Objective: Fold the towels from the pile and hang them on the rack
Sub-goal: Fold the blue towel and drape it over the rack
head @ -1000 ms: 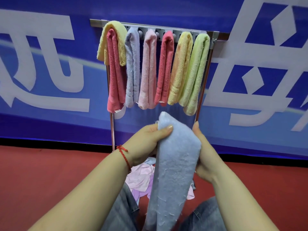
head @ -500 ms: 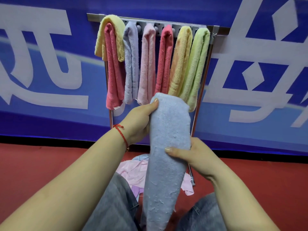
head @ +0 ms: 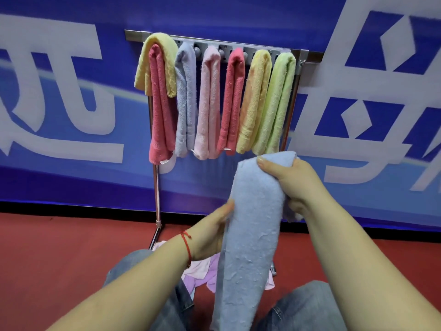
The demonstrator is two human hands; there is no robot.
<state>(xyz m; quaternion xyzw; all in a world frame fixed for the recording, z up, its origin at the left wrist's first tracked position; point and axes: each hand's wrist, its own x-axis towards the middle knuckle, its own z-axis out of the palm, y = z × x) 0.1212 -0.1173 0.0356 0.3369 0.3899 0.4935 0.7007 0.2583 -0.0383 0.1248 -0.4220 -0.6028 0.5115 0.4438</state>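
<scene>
Item in hand: long pale-blue terry towel (head: 250,235), folded into a narrow strip, held upright in front of the person and just below the rack's right end, its lower end hanging down between two knees in grey denim (head: 303,306). Right hand (head: 291,180): grips the top of the strip, fingers curled over the folded end, thumb side facing the camera. Left hand (head: 212,232): holds the strip's left edge at mid-height, thumb lying along the cloth; the other fingers are hidden behind it; thin red cord bracelet (head: 187,247) at the wrist. Silver metal towel rack (head: 156,187): horizontal top bar on upright poles, standing against a blue banner with large white lettering (head: 71,91). Hung on the rack, left to right: yellow towel (head: 167,58) draped over a coral-pink towel (head: 162,115); pale-blue towel (head: 186,103); light-pink towel (head: 207,108); second coral-pink towel (head: 232,103); pale-yellow towel (head: 255,101); light-green towel (head: 278,103). On the red floor (head: 59,254) at the rack's foot: pile of pink and lilac cloths (head: 202,271), partly hidden by the left forearm and the held strip.
</scene>
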